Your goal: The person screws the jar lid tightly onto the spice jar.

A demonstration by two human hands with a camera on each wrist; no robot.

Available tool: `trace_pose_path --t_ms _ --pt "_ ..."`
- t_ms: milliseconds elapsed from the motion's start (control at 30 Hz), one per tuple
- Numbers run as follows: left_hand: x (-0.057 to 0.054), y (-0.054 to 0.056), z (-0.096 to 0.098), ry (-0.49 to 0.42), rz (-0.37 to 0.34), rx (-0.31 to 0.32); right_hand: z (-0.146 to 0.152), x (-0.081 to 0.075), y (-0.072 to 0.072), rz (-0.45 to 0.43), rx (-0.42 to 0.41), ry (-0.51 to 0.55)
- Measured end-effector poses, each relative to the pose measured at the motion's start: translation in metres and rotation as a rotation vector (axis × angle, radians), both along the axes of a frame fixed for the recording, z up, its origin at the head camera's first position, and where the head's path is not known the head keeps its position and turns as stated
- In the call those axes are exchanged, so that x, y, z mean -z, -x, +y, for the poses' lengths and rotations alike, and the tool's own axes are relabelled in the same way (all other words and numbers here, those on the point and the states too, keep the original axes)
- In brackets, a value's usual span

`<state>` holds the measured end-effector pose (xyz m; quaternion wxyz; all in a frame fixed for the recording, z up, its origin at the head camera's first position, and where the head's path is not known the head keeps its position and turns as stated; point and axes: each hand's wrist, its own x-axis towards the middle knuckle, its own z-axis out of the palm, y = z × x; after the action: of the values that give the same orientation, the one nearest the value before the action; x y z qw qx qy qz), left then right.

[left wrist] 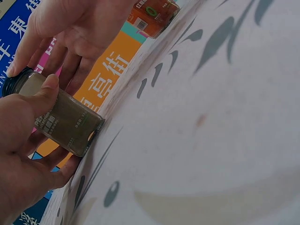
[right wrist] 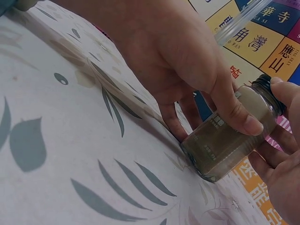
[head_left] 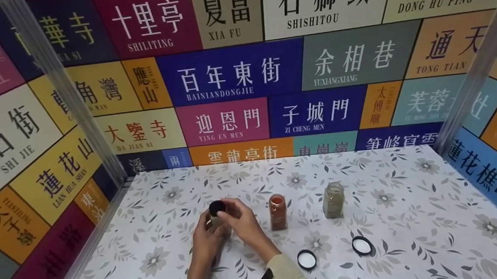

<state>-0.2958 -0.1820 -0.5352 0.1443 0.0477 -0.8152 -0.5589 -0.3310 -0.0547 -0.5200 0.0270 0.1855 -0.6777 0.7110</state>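
A glass spice jar (left wrist: 65, 117) of grey-brown powder stands at or very near the tabletop, capped with a black lid (head_left: 217, 208). My left hand (head_left: 206, 242) grips the jar's body, its thumb across the label side in the left wrist view. At the top, the thumb and fingers of my right hand (head_left: 243, 221) pinch the lid. Right of the hands is an uncapped jar of orange-red powder (head_left: 278, 215). Farther right an uncapped jar of greenish powder (head_left: 333, 203) stands upright.
Two black lids lie with their white insides up, one (head_left: 307, 260) in front of the orange-red jar and the other (head_left: 362, 246) in front of the greenish jar. A floral cloth (head_left: 425, 215) covers the table. Colourful lettered walls (head_left: 231, 76) enclose its back and sides.
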Motion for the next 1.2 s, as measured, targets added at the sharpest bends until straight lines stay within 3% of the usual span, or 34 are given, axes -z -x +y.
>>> trace_pose_path --t_ms 233,500,733,967,1200 --pt "-0.0003 0.0000 -0.0008 -0.005 0.004 -0.001 0.0013 -0.0020 -0.0020 -0.032 -0.035 -0.043" --pt "-0.0004 0.0014 -0.0006 -0.018 -0.016 -0.007 -0.0002 0.0002 -0.0009 0.001 -0.020 -0.036" --pt "0.0004 0.0010 -0.0013 -0.015 0.024 0.004 -0.0021 0.0005 -0.0017 -0.032 -0.016 -0.004" --pt "0.0007 0.0010 -0.0009 -0.021 0.005 -0.003 -0.0034 -0.0004 -0.0036 -0.042 -0.005 0.031" --pt "0.0003 0.0009 0.0000 -0.009 -0.015 -0.017 0.0012 -0.0017 -0.0051 -0.014 -0.049 -0.048"
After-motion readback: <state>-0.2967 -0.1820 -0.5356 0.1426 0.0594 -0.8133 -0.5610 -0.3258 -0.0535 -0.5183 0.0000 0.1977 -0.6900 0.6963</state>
